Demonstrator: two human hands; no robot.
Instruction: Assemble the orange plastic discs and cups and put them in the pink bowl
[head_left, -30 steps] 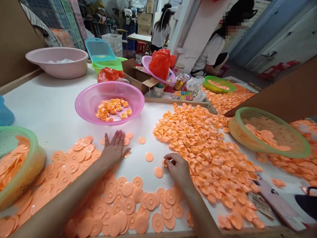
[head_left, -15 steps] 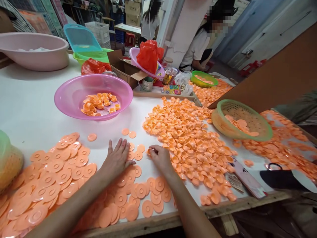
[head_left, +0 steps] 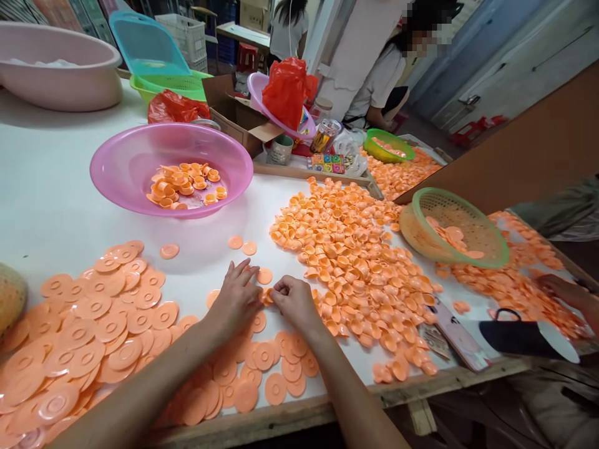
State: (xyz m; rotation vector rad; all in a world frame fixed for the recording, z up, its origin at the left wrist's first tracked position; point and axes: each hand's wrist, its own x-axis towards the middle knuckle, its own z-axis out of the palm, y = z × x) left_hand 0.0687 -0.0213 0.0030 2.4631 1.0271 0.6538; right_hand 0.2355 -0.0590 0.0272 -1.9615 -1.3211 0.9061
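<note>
My right hand point(head_left: 294, 302) is closed in a pinch on a small orange toy cup point(head_left: 266, 296), partly hidden by the fingers. Close by on its left, my left hand point(head_left: 236, 296) lies low over the table, fingers stretched and slightly apart, its thumb side near the cup. Flat orange toy saucers point(head_left: 100, 308) with a ring in the middle are spread at the left and below both hands. One loose saucer point(head_left: 264, 275) rests just beyond the fingertips. To the right of my right hand spreads a large heap of small orange cups point(head_left: 355, 255).
A pink basin point(head_left: 105, 165) holds cups joined to saucers. A green-rimmed basket point(head_left: 461, 227) stands right of the heap, near a phone point(head_left: 461, 337) and a black strap-like item point(head_left: 524, 337). Another person's hand point(head_left: 571, 296) reaches in at the right edge. A cardboard box point(head_left: 236, 121) stands behind.
My right hand has moved left with the cup, close to my left hand. The left hand has shifted right and its fingers have lifted and curved. Another person's hand has appeared at the right.
</note>
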